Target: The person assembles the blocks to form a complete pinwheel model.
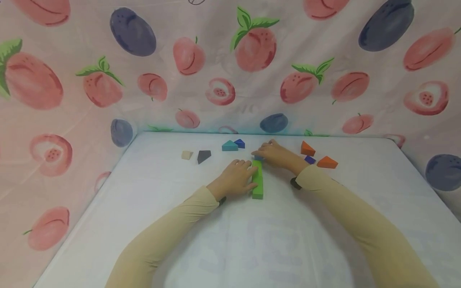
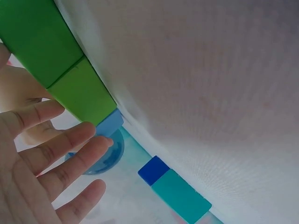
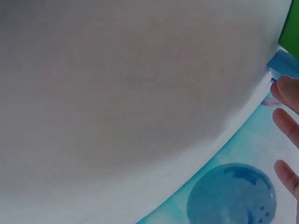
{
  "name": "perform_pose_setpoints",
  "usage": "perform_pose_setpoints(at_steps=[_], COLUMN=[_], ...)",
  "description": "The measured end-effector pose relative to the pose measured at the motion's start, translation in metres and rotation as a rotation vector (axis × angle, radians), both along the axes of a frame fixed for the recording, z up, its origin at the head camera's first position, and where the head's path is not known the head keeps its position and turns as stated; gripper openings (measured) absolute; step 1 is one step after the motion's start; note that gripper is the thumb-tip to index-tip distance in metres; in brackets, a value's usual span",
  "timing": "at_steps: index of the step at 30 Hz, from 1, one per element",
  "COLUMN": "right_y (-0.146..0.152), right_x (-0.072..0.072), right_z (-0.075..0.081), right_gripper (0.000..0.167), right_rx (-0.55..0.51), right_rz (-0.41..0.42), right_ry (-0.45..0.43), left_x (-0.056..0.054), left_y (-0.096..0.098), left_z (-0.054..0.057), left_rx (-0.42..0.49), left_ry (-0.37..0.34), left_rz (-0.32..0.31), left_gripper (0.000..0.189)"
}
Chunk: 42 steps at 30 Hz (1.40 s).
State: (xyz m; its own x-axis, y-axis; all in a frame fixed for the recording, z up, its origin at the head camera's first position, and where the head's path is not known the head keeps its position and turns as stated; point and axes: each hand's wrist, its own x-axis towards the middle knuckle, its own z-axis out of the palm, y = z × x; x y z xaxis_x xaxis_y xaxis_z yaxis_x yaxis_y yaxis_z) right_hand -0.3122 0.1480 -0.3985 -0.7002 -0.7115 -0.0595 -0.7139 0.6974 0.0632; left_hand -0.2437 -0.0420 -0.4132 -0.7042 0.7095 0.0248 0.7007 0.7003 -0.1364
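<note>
A long green block (image 1: 257,180) lies lengthwise in the middle of the table; in the left wrist view it shows a dark green block (image 2: 44,39) and a light green block (image 2: 86,91) end to end. A small light blue block (image 2: 111,122) sits at its far end. My left hand (image 1: 235,177) is at the green blocks' left side, fingers spread and fairly straight, fingertips at the blocks. My right hand (image 1: 277,155) reaches over the far end. Its fingertips (image 3: 287,88) are at the blue block (image 3: 285,64), partly hidden, the other fingers apart.
Left at the back lie a cream block (image 1: 187,155), a dark grey block (image 1: 204,156), a teal triangular block (image 1: 230,146) and a blue block (image 1: 240,143). To the right are two orange blocks (image 1: 307,149) and a purple-blue block (image 1: 309,159), near my right forearm. A fruit-patterned curtain (image 1: 223,48) hangs behind.
</note>
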Motion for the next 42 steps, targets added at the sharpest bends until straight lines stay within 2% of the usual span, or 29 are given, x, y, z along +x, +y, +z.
perform_pose_setpoints(at_steps=[15, 28, 42], right_y=[-0.0042, -0.0023, -0.0019], right_x=[0.0048, 0.004, 0.0048], right_z=[-0.0041, -0.0062, -0.0035], right_gripper=[0.037, 0.038, 0.039], right_rx=[-0.02, 0.004, 0.031], right_rz=[0.087, 0.101, 0.088], right_ry=[0.078, 0.116, 0.109], left_x=[0.0003, 0.0025, 0.0027], left_y=[-0.0007, -0.0009, -0.0015], left_z=[-0.0002, 0.0033, 0.0037], left_rx=[0.01, -0.005, -0.001], left_ry=[-0.021, -0.026, -0.024], left_rz=[0.006, 0.01, 0.009], left_gripper=[0.052, 0.054, 0.054])
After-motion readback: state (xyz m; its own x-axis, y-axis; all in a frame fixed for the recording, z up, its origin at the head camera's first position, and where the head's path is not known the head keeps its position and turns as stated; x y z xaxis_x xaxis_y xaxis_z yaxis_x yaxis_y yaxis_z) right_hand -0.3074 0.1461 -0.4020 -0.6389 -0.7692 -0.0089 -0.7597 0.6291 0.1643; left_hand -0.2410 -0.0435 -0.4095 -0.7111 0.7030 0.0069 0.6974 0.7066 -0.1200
